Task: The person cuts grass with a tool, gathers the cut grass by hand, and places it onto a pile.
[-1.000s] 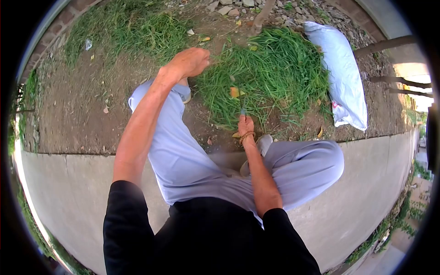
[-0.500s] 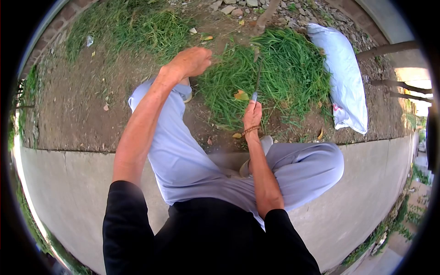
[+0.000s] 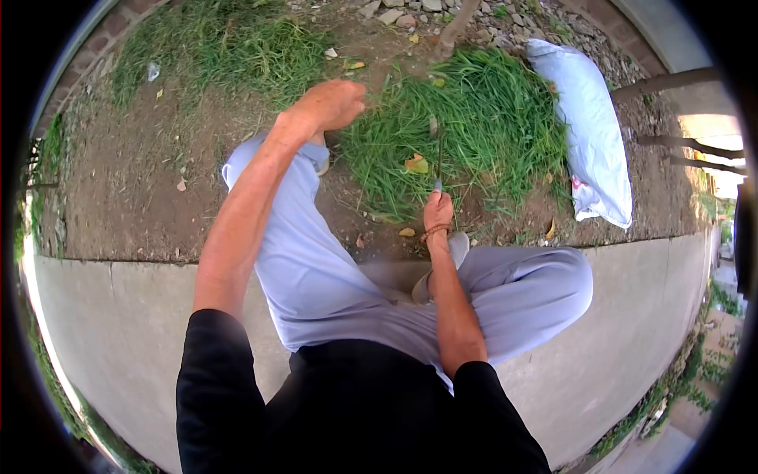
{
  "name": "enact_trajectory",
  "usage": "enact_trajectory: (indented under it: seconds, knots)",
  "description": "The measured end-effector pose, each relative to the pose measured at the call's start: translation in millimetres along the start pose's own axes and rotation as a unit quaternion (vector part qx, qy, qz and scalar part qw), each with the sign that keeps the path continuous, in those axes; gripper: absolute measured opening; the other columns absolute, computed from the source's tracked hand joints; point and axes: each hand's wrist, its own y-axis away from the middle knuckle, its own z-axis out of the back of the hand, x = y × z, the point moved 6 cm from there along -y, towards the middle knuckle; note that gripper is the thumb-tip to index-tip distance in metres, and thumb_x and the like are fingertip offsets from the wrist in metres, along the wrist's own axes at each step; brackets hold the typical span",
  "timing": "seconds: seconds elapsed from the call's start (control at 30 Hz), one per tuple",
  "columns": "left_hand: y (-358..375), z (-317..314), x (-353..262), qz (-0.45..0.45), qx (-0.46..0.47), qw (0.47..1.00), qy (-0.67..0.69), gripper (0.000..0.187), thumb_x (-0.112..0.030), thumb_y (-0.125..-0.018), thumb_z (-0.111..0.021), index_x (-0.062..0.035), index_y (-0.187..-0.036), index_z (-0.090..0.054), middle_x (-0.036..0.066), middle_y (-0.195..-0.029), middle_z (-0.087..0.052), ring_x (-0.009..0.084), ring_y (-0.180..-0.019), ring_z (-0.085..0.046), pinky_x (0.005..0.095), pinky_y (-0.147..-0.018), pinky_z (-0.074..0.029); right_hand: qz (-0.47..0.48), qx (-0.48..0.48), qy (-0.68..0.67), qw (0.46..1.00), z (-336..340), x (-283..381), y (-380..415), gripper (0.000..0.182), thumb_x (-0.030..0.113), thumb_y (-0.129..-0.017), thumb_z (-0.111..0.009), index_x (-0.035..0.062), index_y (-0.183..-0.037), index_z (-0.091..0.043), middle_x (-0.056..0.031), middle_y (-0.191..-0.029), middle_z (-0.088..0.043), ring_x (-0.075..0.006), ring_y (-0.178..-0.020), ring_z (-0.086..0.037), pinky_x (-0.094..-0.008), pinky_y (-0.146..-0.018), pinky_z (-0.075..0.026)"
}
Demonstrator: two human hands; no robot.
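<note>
Closed fingers form a fist on my left hand, over the left edge of a heap of long green grass; what is inside the fingers is hidden. Below the heap, my right hand, with a beaded bracelet at the wrist, is wrapped round the handle of a thin sickle. The sickle points away from me over the grass, its small pale head resting among the blades, where its shape is hard to make out. A yellow leaf lies on the grass left of the shaft.
A stuffed white sack lies right of the heap. More grass covers the soil at the upper left. A thin tree trunk and stones are behind the heap. Concrete paving runs under me.
My right hand has drawn the sickle a little back toward me, and its head has come nearer along the grass. My left hand stays in place.
</note>
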Motion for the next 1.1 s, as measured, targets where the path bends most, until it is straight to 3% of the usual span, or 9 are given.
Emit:
enact_trajectory:
  seconds: [0.2, 0.33, 0.5, 0.57, 0.6, 0.67, 0.83, 1.0, 1.1]
  knots:
    - [1, -1, 6, -0.020, -0.026, 0.999, 0.007, 0.021, -0.019, -0.087, -0.055, 0.0010, -0.087, -0.058, 0.020, -0.086, -0.064, 0.0376, -0.085, -0.062, 0.0474, -0.076, -0.048, -0.007, 0.044, -0.317, 0.947, -5, 55, -5, 0.027, 0.025, -0.096, -0.046, -0.0005, -0.092, -0.054, -0.0072, -0.065, -0.052, -0.0176, -0.058, -0.051, -0.0356, -0.055, -0.042]
    - [2, -1, 9, -0.010, -0.019, 1.000, 0.004, 0.020, -0.019, -0.087, -0.055, 0.0008, -0.086, -0.058, 0.021, -0.085, -0.064, 0.0380, -0.084, -0.061, 0.0475, -0.075, -0.048, -0.065, 0.147, -0.192, 0.968, -33, 39, 18, 0.028, 0.026, -0.096, -0.046, -0.0006, -0.098, -0.054, -0.0053, -0.066, -0.055, -0.0145, -0.059, -0.053, -0.0322, -0.055, -0.043]
    - [2, -2, 8, -0.025, -0.033, 0.999, 0.008, 0.017, -0.017, -0.086, -0.055, -0.0007, -0.083, -0.051, 0.017, -0.076, -0.058, 0.0353, -0.077, -0.058, 0.0460, -0.070, -0.043, -0.028, 0.129, -0.092, 0.987, -66, -49, 16, 0.036, 0.031, -0.092, -0.048, -0.0040, -0.093, -0.058, -0.0210, -0.072, -0.062, -0.0363, -0.069, -0.062, -0.0455, -0.064, -0.046]
    - [0, -5, 10, -0.021, -0.030, 0.999, 0.016, 0.018, -0.018, -0.086, -0.054, -0.0007, -0.083, -0.051, 0.017, -0.076, -0.058, 0.0352, -0.077, -0.058, 0.0461, -0.070, -0.043, -0.015, 0.045, -0.122, 0.991, -45, -36, 15, 0.032, 0.029, -0.093, -0.050, 0.0017, -0.076, -0.053, -0.0031, -0.063, -0.051, -0.0143, -0.051, -0.045, -0.0333, -0.048, -0.037]
    - [-1, -6, 11, -0.017, -0.026, 0.999, 0.020, 0.018, -0.018, -0.087, -0.054, -0.0006, -0.083, -0.051, 0.017, -0.075, -0.058, 0.0351, -0.078, -0.058, 0.0461, -0.071, -0.043, -0.014, 0.044, -0.121, 0.992, -37, -31, 11, 0.032, 0.029, -0.093, -0.050, 0.0017, -0.076, -0.053, -0.0031, -0.063, -0.051, -0.0143, -0.051, -0.045, -0.0333, -0.048, -0.037]
    - [1, -3, 7, -0.011, -0.030, 0.999, 0.018, 0.018, -0.018, -0.087, -0.054, -0.0005, -0.083, -0.051, 0.017, -0.076, -0.058, 0.0354, -0.078, -0.058, 0.0462, -0.071, -0.044, -0.055, 0.039, -0.048, 0.997, -22, -33, -4, 0.038, 0.032, -0.091, -0.048, -0.0049, -0.091, -0.060, -0.0258, -0.079, -0.062, -0.0434, -0.075, -0.061, -0.0487, -0.067, -0.046]
    - [-1, -6, 13, -0.025, -0.047, 0.998, 0.017, 0.018, -0.018, -0.087, -0.054, -0.0004, -0.084, -0.052, 0.017, -0.076, -0.058, 0.0359, -0.077, -0.058, 0.0463, -0.071, -0.044, -0.099, 0.063, -0.335, 0.935, -8, 26, -6, 0.022, 0.023, -0.098, -0.043, 0.0045, -0.087, -0.049, 0.0012, -0.062, -0.041, -0.0079, -0.052, -0.039, -0.0288, -0.045, -0.033]
    - [0, -5, 11, -0.037, -0.049, 0.998, 0.011, 0.018, -0.017, -0.087, -0.054, -0.0004, -0.084, -0.052, 0.017, -0.075, -0.058, 0.0354, -0.076, -0.057, 0.0458, -0.069, -0.043, -0.130, 0.116, -0.334, 0.926, -34, 19, 15, 0.023, 0.032, -0.095, -0.049, 0.0084, -0.093, -0.049, 0.0032, -0.057, -0.041, -0.0082, -0.042, -0.039, -0.0256, -0.035, -0.029]
    - [1, -1, 4, 0.009, 0.006, 1.000, -0.002, 0.019, -0.018, -0.087, -0.056, 0.0008, -0.088, -0.056, 0.021, -0.088, -0.064, 0.0383, -0.087, -0.061, 0.0478, -0.076, -0.048, -0.116, 0.204, -0.159, 0.959, -58, -35, 27, 0.036, 0.032, -0.094, -0.047, -0.0031, -0.092, -0.056, -0.0108, -0.070, -0.054, -0.0261, -0.059, -0.053, -0.0421, -0.054, -0.043]
